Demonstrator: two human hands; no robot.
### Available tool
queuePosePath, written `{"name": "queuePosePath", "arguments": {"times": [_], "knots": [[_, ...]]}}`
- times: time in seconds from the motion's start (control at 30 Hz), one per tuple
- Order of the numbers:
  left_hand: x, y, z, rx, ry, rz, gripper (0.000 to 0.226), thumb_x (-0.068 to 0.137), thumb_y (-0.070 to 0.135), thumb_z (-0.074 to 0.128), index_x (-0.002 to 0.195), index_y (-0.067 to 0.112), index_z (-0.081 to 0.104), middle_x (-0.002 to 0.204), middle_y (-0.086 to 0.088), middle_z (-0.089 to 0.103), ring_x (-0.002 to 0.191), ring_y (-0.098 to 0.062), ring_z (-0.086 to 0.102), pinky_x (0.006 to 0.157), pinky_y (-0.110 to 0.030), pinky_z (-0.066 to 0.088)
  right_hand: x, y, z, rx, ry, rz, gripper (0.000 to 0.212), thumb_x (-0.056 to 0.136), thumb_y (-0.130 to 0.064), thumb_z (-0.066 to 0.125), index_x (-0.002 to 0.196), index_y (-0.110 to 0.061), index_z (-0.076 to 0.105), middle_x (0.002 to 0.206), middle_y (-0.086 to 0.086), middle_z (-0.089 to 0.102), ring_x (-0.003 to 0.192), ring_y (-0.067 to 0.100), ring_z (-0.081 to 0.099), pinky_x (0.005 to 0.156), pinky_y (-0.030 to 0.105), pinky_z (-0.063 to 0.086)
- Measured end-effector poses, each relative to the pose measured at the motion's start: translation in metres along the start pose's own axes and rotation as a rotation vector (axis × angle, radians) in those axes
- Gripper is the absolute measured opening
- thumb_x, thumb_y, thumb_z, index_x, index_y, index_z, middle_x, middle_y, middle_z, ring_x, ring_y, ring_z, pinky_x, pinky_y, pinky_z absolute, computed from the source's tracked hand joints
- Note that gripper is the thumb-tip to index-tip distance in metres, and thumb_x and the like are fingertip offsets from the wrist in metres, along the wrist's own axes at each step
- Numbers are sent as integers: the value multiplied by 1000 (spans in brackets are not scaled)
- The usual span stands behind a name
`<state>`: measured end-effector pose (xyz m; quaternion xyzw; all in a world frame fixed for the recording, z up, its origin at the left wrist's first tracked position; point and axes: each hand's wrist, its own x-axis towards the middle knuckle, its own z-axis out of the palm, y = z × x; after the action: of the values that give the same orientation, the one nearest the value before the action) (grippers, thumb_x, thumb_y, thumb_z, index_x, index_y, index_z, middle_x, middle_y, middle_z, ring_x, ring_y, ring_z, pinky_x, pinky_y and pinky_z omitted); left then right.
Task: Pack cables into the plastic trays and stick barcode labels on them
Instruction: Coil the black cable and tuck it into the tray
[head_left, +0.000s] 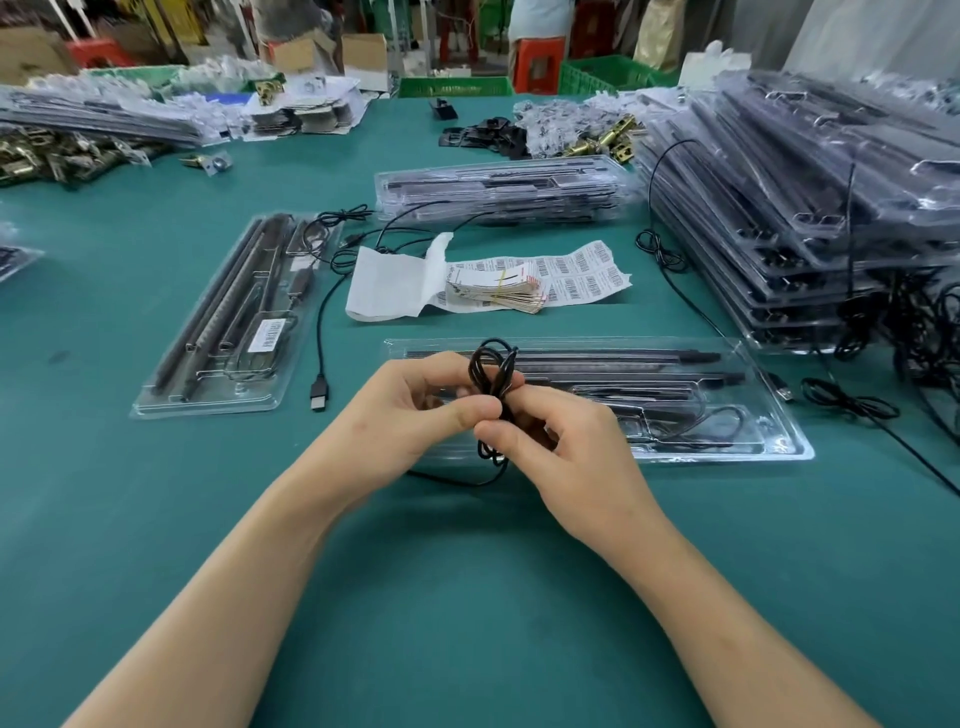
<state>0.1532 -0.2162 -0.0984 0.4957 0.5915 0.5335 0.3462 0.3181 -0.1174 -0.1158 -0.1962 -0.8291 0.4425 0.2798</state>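
Left grip (410, 415) and right grip (561, 447) both pinch the coiled black cable (491, 371) just above the near clear plastic tray (779, 447) on the desk (467, 597); if either pinch slackens, the springy loops could unwind and overhang the tray's recess.

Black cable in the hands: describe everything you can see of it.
The black cable is thin and round, folded into a small bundle of loops. The left hand and right hand pinch its middle, holding it upright over the near edge of a clear plastic tray. Loops stick out above and below the grip; one loose strand trails onto the green table.
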Motion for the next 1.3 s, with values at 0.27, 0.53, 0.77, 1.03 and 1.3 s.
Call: {"name": "queuePosePath", "arguments": {"times": [0.27,0.53,0.77,1.03,1.3], "knots": [[-13,21,-11,598,51,-47,10,92,42,69,90,33,73,82,19,71,78,-5,63,71,-20,47,-1,3,-5,120,50,109,23,101,-34,62,92,-14,69,68,-7,59,57,4,41,56,20,35],[-50,12,31,1083,41,-25,28,91,62,59,104,39,68,92,16,52,87,-6,56,64,-24,37,-3,1,-4,97,70,103,29,103,-36,58,85,-14,65,60,-10,46,54,6,34,51,22,29],[-65,29,-5,961,31,128,27,97,56,55,89,34,68,91,22,63,86,-2,57,86,-28,45,-3,3,-9,-110,32,20,23,105,-33,51,88,-20,58,77,-13,53,78,9,51,67,26,40],[-44,83,-11,1122,-81,383,22,95,51,59,92,37,77,81,15,58,66,-12,49,65,-33,48,-6,-6,-7,-374,-49,-183,19,104,-27,53,93,-11,57,93,-4,53,90,19,46,78,33,42],[8,96,1,1052,-288,442,5,87,38,79,88,33,78,84,16,64,73,-1,47,71,-25,42,-8,-8,-3,-396,-150,-192,16,102,-28,57,101,-14,64,91,1,65,86,23,61,74,45,53]]}}
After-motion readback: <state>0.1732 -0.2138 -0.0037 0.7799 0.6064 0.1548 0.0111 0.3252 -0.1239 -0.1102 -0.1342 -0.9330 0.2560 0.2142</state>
